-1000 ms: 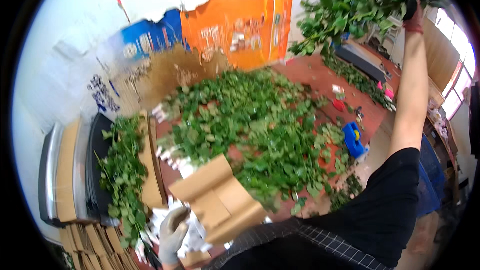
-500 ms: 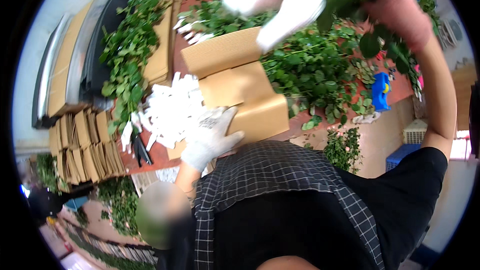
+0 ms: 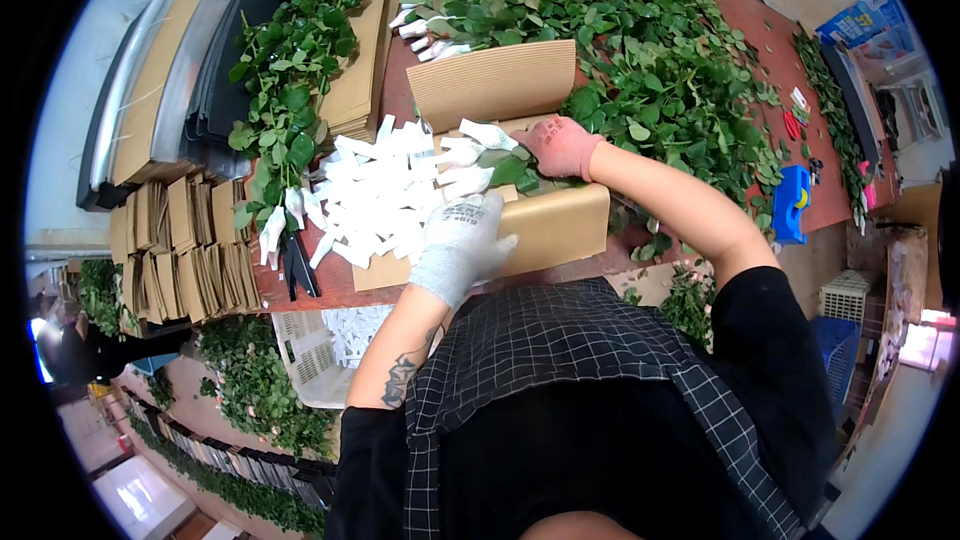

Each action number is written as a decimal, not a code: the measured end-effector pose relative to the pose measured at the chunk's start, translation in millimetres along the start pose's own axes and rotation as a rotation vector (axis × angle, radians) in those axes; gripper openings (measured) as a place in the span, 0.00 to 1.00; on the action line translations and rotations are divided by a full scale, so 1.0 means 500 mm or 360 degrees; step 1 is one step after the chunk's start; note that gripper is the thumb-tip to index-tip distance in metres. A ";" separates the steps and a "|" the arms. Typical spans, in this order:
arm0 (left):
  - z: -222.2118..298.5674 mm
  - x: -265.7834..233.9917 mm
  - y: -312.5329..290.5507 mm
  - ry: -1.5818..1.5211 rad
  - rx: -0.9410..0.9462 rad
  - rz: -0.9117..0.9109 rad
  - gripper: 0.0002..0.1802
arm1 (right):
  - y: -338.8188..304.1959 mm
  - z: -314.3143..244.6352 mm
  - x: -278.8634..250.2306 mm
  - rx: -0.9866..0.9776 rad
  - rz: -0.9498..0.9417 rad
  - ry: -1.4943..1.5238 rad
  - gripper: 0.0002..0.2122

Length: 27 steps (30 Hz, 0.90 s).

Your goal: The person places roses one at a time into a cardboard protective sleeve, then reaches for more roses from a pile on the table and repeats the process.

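A sheet of brown corrugated cardboard (image 3: 490, 82) lies unfolded before me, its far flap raised and its smooth near flap (image 3: 560, 230) toward my apron. Several leafy flower stems, their heads covered by white sleeves (image 3: 465, 180), rest in it, heads pointing left. My right hand (image 3: 560, 147), in a pinkish glove, is closed over the stems just behind the heads. My left hand (image 3: 463, 245), in a whitish glove, lies on the near flap's left end with its thumb apart. Beside it is a pile of loose white sleeves (image 3: 375, 190).
Leafy stems (image 3: 640, 90) cover the far table; another bunch (image 3: 300, 70) lies left on stacked cardboard (image 3: 355, 80). Black-handled scissors or pliers (image 3: 298, 265) sit at the table's near left edge. A blue tape dispenser (image 3: 790, 202) stands right. Folded cardboard pieces (image 3: 185, 250) fill the left.
My right hand has come down from the upper right, and the sleeved flowers it carried now lie in the cardboard. My left hand stays on the near flap.
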<state>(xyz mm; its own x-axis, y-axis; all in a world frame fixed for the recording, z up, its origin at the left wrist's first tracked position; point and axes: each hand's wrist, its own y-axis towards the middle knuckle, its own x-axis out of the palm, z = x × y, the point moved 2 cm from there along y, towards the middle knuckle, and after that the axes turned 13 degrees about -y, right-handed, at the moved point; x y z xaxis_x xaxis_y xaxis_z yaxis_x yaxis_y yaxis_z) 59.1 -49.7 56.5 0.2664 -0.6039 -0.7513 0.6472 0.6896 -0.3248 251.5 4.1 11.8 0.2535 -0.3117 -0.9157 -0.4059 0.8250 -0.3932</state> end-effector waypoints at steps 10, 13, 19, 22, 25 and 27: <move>0.034 0.027 0.071 0.0352 -0.0278 -0.0057 0.16 | 0.036 0.010 0.079 -0.0175 0.0323 -0.0058 0.17; 0.018 0.042 0.074 0.0389 -0.0391 -0.0082 0.15 | 0.035 0.010 0.084 -0.0153 0.0228 0.0111 0.16; 0.028 0.025 0.072 0.0502 -0.0325 -0.0104 0.16 | 0.022 0.011 0.056 -0.0093 0.0246 0.0032 0.19; 0.027 0.023 0.072 0.0507 -0.0258 -0.0123 0.16 | 0.018 0.011 0.048 -0.0040 0.0189 0.0071 0.20; 0.024 0.037 0.078 0.0443 -0.0108 -0.0070 0.16 | 0.004 0.017 0.066 -0.0008 0.0176 0.0113 0.20; 0.033 0.032 0.075 0.0469 -0.0127 -0.0075 0.16 | -0.001 0.020 0.050 -0.0005 0.0159 0.0100 0.21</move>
<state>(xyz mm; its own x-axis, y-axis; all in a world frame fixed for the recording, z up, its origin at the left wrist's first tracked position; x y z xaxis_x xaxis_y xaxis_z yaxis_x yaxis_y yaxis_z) 99.5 -40.0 42.0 0.0112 -0.5023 -0.8646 0.5925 0.6999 -0.3989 266.9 0.7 -10.0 0.1561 -0.2572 -0.9537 -0.4291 0.8520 -0.3000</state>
